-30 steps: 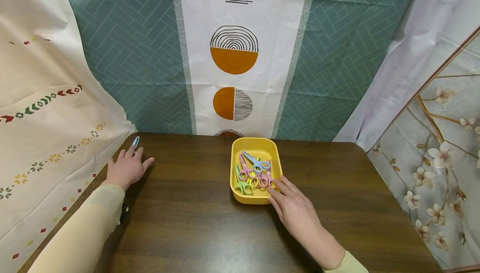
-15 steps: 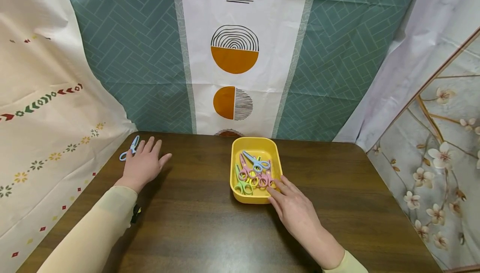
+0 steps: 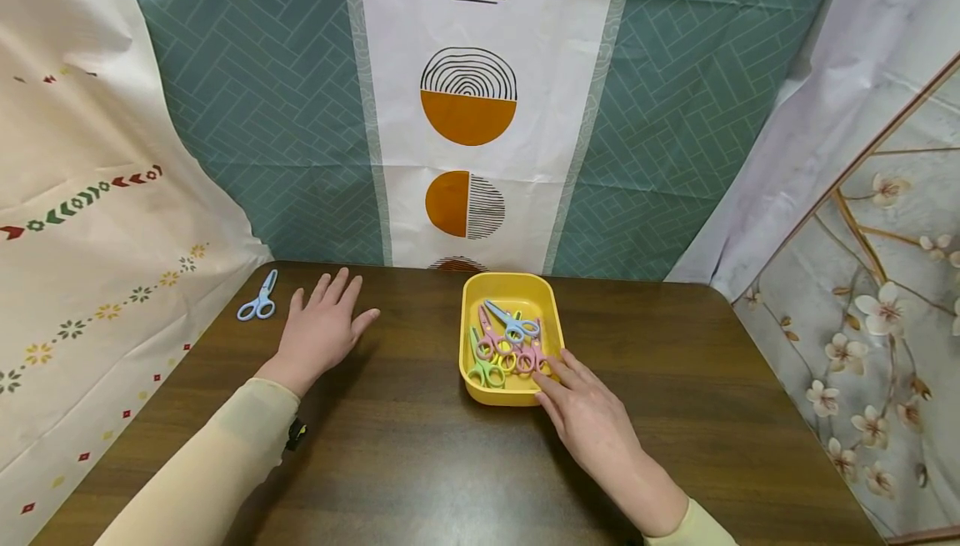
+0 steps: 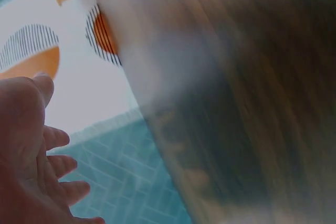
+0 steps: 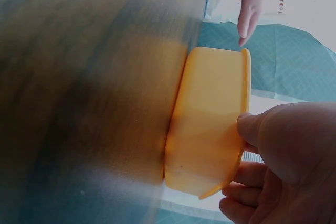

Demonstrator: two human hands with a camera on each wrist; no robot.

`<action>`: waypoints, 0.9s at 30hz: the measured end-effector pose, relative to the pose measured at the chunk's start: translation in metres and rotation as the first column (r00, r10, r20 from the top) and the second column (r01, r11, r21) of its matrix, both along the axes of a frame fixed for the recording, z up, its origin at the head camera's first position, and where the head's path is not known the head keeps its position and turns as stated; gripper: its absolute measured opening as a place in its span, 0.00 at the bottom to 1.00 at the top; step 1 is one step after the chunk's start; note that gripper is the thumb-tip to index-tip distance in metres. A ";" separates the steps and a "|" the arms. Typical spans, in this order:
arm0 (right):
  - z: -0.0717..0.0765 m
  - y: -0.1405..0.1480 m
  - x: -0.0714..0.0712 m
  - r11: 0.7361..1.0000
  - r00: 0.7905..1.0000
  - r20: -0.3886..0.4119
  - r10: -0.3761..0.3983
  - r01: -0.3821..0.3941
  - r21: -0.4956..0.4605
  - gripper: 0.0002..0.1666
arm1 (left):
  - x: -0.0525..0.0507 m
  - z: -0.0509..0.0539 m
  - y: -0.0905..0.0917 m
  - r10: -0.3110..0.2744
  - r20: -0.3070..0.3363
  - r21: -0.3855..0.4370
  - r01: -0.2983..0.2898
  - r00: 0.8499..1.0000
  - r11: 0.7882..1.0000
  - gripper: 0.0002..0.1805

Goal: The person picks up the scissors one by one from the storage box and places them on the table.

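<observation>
Blue scissors point(image 3: 257, 296) lie on the table's far left corner. Just to their right, my left hand point(image 3: 318, 338) hovers with fingers spread and holds nothing; the left wrist view shows this hand point(image 4: 31, 150) with its fingertips apart. A yellow container point(image 3: 498, 398) holds several scissors: blue ones point(image 3: 513, 323) on top of pink, green point(image 3: 486, 369) and yellow ones. My right hand point(image 3: 600, 429) holds the container's near right rim. In the right wrist view, the thumb of this hand point(image 5: 294, 156) lies against the rim of the container point(image 5: 207, 114), fingers hooked at its edge.
The dark wooden table point(image 3: 420, 463) extends on both sides of the container. A green and white patterned cloth point(image 3: 480, 137) hangs behind its far edge, a cream cloth point(image 3: 97, 237) on the left and a floral one point(image 3: 870, 346) on the right.
My left hand has moved right, away from the blue scissors on the table, which are now fully uncovered. My right hand and the container have stayed in place.
</observation>
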State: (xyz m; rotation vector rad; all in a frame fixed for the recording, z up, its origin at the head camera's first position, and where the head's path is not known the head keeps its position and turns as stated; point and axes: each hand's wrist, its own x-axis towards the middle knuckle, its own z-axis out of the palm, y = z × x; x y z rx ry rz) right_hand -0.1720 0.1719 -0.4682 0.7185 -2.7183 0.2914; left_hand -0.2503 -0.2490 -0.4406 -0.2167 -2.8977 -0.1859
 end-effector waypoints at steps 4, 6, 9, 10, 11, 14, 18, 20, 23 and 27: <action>0.000 0.000 0.000 1.000 1.000 -0.003 -0.001 0.001 -0.002 0.24 | 0.003 -0.001 0.014 -0.033 -0.021 -0.012 0.032 0.999 0.999 0.41; 0.000 0.000 0.001 1.000 1.000 -0.007 0.001 -0.001 -0.003 0.23 | 0.005 -0.001 0.022 -0.047 -0.034 -0.020 0.046 0.998 0.999 0.41; 0.000 0.000 0.001 1.000 1.000 -0.017 0.005 -0.005 -0.004 0.23 | 0.008 0.000 0.034 -0.067 -0.053 -0.028 0.065 0.996 0.997 0.40; 0.000 0.000 0.001 1.000 1.000 -0.019 0.007 -0.007 -0.004 0.23 | 0.009 0.000 0.037 -0.072 -0.058 -0.031 0.071 0.996 0.997 0.40; 0.000 0.000 0.001 1.000 1.000 -0.023 0.008 -0.008 -0.004 0.23 | 0.010 0.001 0.041 -0.078 -0.063 -0.032 0.076 0.995 0.997 0.40; 0.000 0.000 0.001 1.000 0.999 -0.030 0.010 -0.010 -0.004 0.23 | 0.014 0.003 0.054 -0.097 -0.078 -0.031 0.095 0.992 0.995 0.40; 0.000 0.000 0.001 1.000 0.999 -0.030 0.011 -0.011 -0.005 0.23 | 0.017 0.002 0.069 -0.124 -0.094 -0.028 0.122 0.988 0.992 0.40; 0.000 0.000 0.001 1.000 0.999 -0.029 0.013 -0.013 -0.006 0.23 | 0.019 0.002 0.076 -0.137 -0.096 -0.024 0.136 0.986 0.990 0.40; -0.001 0.001 0.001 1.000 0.999 -0.028 0.017 -0.018 -0.007 0.23 | 0.022 0.002 0.085 -0.158 -0.092 -0.024 0.156 0.983 0.987 0.41; -0.001 0.001 0.000 1.000 0.999 -0.027 0.019 -0.019 -0.009 0.23 | 0.025 0.003 0.098 -0.195 -0.097 -0.035 0.192 0.976 0.981 0.41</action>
